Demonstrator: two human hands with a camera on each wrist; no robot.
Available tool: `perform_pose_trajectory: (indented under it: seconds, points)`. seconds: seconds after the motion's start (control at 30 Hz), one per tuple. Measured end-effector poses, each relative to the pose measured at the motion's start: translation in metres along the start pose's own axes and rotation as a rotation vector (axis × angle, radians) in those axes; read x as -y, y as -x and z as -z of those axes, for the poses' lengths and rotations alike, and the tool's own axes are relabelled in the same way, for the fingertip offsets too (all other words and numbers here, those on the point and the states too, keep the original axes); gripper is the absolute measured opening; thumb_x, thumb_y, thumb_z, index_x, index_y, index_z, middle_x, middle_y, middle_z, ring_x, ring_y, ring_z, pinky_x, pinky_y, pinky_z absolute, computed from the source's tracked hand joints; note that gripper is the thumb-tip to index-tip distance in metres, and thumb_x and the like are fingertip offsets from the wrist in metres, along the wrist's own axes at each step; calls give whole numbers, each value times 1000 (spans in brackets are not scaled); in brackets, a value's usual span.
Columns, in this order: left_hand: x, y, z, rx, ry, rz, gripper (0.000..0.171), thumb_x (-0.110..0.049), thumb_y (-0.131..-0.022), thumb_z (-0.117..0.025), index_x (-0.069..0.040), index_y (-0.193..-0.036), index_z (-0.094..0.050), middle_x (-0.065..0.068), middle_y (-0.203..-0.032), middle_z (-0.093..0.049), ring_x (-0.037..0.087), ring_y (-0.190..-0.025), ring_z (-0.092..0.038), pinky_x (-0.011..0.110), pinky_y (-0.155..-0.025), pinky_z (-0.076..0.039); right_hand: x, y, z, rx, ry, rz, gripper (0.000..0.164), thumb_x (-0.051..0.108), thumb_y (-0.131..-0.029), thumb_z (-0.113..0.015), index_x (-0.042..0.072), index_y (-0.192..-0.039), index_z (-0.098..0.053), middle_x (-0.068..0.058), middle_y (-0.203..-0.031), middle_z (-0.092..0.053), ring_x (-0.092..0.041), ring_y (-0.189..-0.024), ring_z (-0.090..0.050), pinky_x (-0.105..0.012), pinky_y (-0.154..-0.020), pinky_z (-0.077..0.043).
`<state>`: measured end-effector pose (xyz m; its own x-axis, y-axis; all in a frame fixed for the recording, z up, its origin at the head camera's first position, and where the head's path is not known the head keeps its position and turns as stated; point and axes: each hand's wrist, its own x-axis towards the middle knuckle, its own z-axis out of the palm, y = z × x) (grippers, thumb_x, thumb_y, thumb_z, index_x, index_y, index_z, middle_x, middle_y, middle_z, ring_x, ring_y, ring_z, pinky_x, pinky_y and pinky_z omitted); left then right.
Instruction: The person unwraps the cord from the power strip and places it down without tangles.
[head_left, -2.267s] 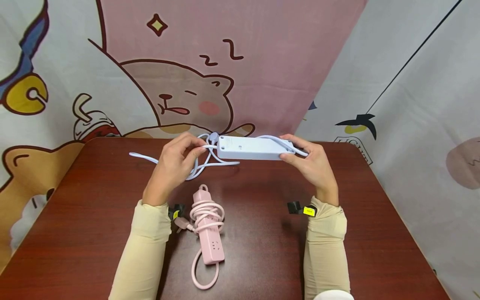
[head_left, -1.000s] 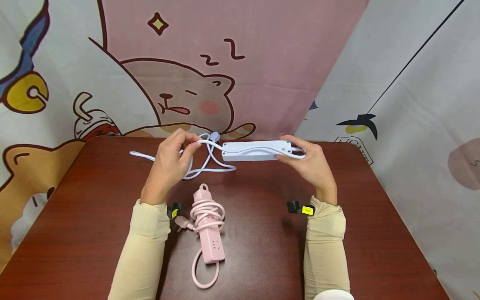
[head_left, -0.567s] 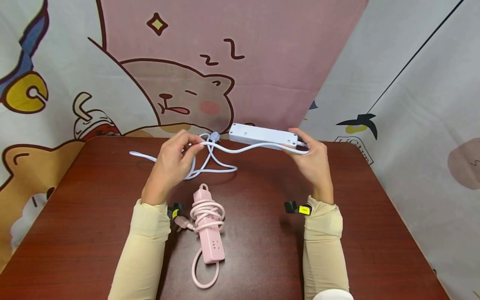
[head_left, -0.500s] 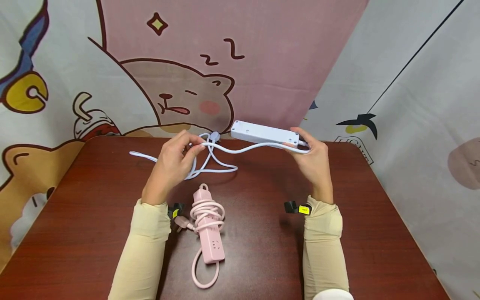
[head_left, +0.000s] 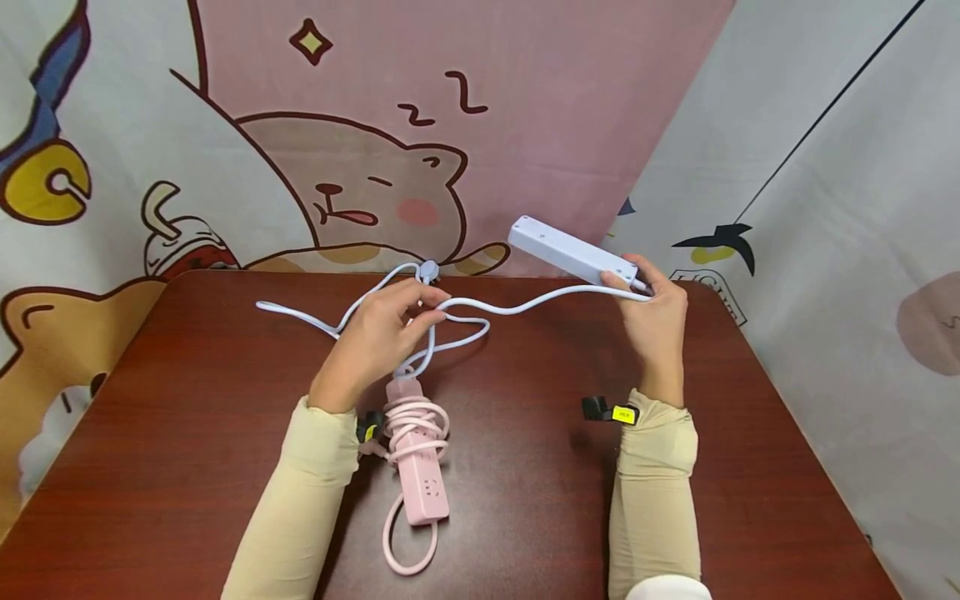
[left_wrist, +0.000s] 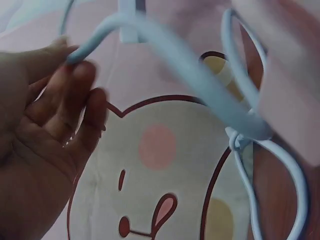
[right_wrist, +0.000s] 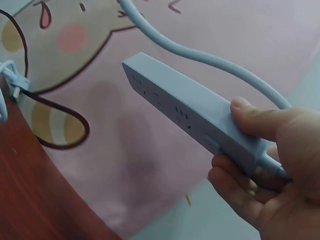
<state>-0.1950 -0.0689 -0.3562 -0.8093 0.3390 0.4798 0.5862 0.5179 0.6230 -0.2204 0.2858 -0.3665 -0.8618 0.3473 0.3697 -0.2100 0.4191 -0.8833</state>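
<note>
My right hand (head_left: 654, 321) grips the cord end of a pale blue-white power strip (head_left: 573, 250), lifted above the table's far edge and tilted. In the right wrist view the strip's (right_wrist: 185, 105) socket face shows between thumb and fingers. My left hand (head_left: 386, 333) pinches the strip's cord (head_left: 517, 310) between thumb and fingertips, and the cord sags between both hands. The rest of that cord lies in loose loops behind the left hand, ending in a plug (head_left: 428, 271). A pink power strip (head_left: 423, 492), its own cord wound round it, lies below; the left wrist partly hides its plug.
The dark red-brown table (head_left: 540, 500) stretches under both arms. A cartoon-print curtain (head_left: 562, 108) hangs right behind its far edge. A white rounded object (head_left: 667, 588) shows at the bottom edge. Each wrist wears a small black camera (head_left: 595, 408).
The pale strip has swung up and right and turned, its far end rising. My left hand has moved right with the cord, dragging the loops toward the pink strip's top.
</note>
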Motion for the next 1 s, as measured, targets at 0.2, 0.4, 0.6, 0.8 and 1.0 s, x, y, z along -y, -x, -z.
perform_pose_trajectory:
  seconds: [0.2, 0.4, 0.6, 0.8, 1.0]
  points:
    - [-3, -1, -2, 71, -17, 37, 20, -15, -94, -73, -15, -115, -74, -1, -110, -76, 14, -88, -64, 35, -79, -51, -9, -3, 7, 11, -18, -56, 43, 18, -87, -82, 5, -127, -71, 6, -105, -69, -1, -91, -62, -12, -76, -48]
    - [0, 0, 4, 93, -24, 93, 22, -16, -96, -72, -16, -118, -73, -1, -114, -75, 15, -82, -60, 33, -77, -50, -14, -3, 6, 6, 28, -71, 43, 20, -87, -82, 6, -126, -71, 3, -106, -71, 1, -89, -60, -11, -76, -46]
    - [5, 3, 11, 33, 29, 71, 19, -13, -95, -72, -15, -115, -73, -1, -113, -74, 14, -88, -65, 38, -80, -55, -26, -1, 14, -15, 204, -58, 45, 32, -88, -81, 8, -125, -72, -13, -114, -73, -3, -88, -58, -12, -74, -43]
    - [7, 5, 19, -17, 40, 65, 15, -12, -96, -71, -14, -111, -74, 0, -108, -74, 13, -88, -66, 29, -78, -54, -42, 1, 37, -45, 408, -61, 45, 36, -90, -78, 9, -126, -71, -16, -119, -74, -25, -100, -63, -19, -75, -39]
    - [8, 5, 23, -30, 42, 63, 14, -12, -95, -72, -12, -109, -75, -1, -105, -73, 12, -84, -64, 24, -75, -51, -55, 4, 50, -22, 424, -176, 51, 40, -91, -76, 10, -132, -68, -16, -126, -72, -28, -108, -61, -22, -80, -39]
